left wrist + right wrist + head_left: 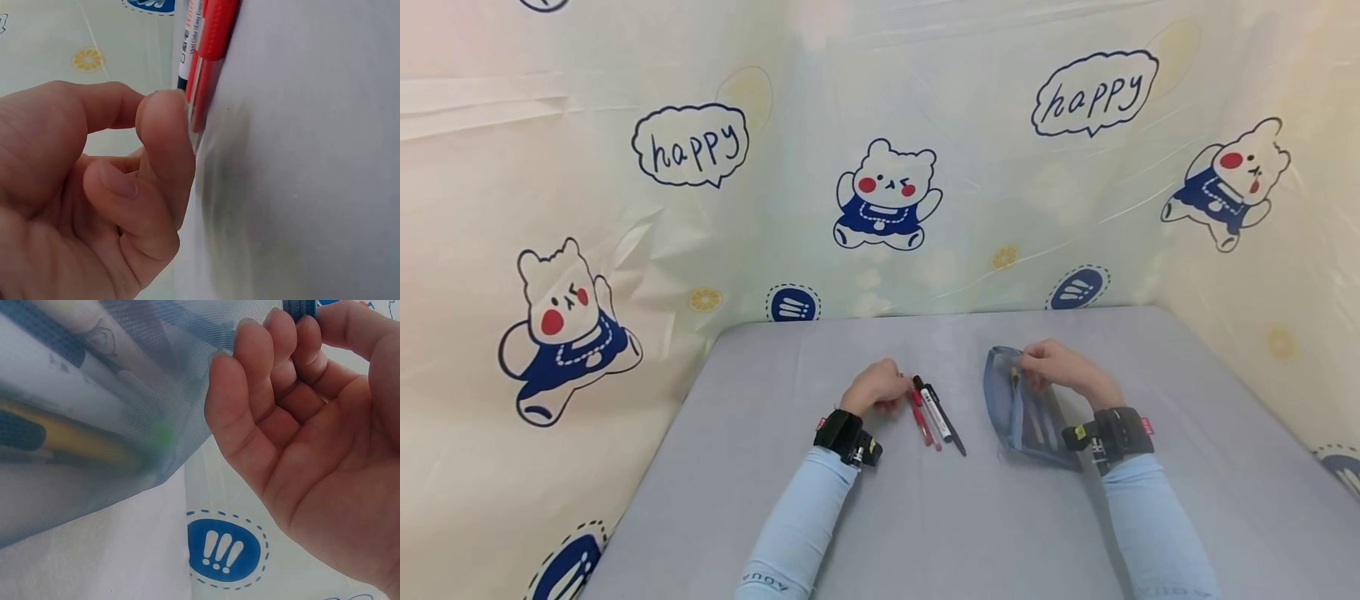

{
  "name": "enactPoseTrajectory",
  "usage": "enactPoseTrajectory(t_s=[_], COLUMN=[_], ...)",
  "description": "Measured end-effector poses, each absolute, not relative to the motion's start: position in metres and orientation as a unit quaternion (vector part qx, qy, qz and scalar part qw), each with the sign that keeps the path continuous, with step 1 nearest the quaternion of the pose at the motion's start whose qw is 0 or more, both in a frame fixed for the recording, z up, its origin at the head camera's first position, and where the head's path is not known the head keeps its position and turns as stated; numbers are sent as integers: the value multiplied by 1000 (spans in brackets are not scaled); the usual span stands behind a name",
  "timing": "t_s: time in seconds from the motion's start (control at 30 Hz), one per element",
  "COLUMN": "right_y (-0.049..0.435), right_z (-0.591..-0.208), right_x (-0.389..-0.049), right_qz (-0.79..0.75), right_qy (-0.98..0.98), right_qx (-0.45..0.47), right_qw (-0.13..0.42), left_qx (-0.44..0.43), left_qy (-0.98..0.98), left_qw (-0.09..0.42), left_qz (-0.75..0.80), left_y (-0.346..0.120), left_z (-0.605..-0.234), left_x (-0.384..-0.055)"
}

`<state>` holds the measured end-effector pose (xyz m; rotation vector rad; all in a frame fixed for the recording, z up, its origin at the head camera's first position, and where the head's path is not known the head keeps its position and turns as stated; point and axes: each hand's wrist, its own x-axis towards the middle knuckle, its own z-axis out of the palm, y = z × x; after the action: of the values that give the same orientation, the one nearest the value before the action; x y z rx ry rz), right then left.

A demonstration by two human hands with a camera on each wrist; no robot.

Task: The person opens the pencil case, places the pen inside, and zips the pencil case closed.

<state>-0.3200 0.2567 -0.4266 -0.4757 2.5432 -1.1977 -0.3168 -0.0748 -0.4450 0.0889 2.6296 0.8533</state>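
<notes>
My left hand [880, 385] is low over the table at the far end of a group of pens, its fingers loosely curled. In the left wrist view its fingertips overlap the end of a red pen [212, 37], with nothing seen between them. Beside that pen lie a white marker [935, 417] with black ends and a black pen [957, 436]. To the right, my right hand [1063, 368] pinches the zipped edge of a blue mesh pencil case [1000, 400]. Through its mesh, several pens show inside, including a yellow one [75, 437].
A grey cloth covers the table [940, 525]. Behind and at both sides hangs a pale curtain [970, 167] printed with bears and the word "happy". Table surface lies between the pens and the pencil case.
</notes>
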Motion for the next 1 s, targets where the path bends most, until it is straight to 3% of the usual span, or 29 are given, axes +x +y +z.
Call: enactPoseTrajectory(t_s=[1.0], right_y=[256], right_z=[-426], right_x=[-319], right_qz=[-422], right_qy=[880], right_qx=[-155], right_qw=[151], left_qx=[-12], left_qy=[932], left_qw=[230], left_qz=[279], left_y=[-67], left_z=[-453], left_x=[-322])
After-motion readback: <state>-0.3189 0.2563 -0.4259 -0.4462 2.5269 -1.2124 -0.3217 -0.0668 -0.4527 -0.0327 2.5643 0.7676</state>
